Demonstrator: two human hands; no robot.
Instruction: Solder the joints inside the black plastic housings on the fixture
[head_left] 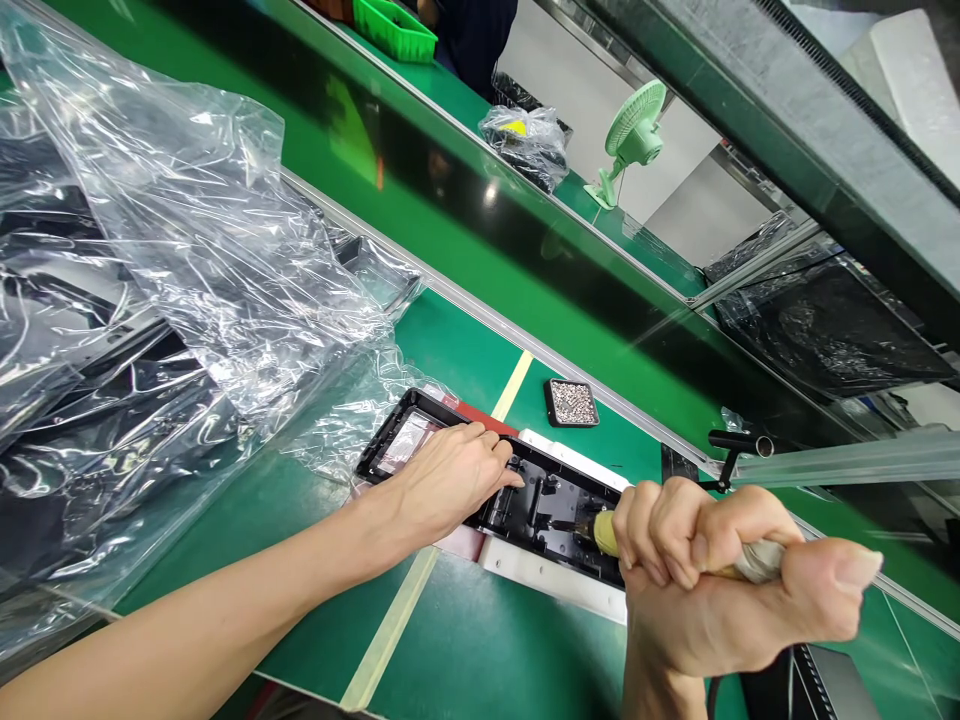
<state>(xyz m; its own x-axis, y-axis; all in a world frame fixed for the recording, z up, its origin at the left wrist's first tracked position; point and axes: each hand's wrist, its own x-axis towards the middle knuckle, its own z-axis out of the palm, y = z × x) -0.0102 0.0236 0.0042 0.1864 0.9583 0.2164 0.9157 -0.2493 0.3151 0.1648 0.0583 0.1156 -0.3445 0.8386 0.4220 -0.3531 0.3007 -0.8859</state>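
A long black plastic housing [551, 500] lies open side up, with ribs and posts inside and a rectangular window at its left end. My left hand [457, 470] lies across it, fingers curled at the far wall and thumb stretched over the inside; the fingertips are partly hidden. Gripped in my right fist is a soldering iron [604, 533] with a yellow handle, its thin dark tip down inside the housing. My right hand [697, 560] hides most of the handle. Beneath the housing sits a white fixture [540, 578].
A small black tray of tiny metal parts [573, 402] stands beyond the housing. Clear plastic bags [210, 230] over black parts fill the left. A black stand [731, 455] is at right. Past the metal rail are a green fan [634, 125], a green basket [394, 28] and another person [476, 40].
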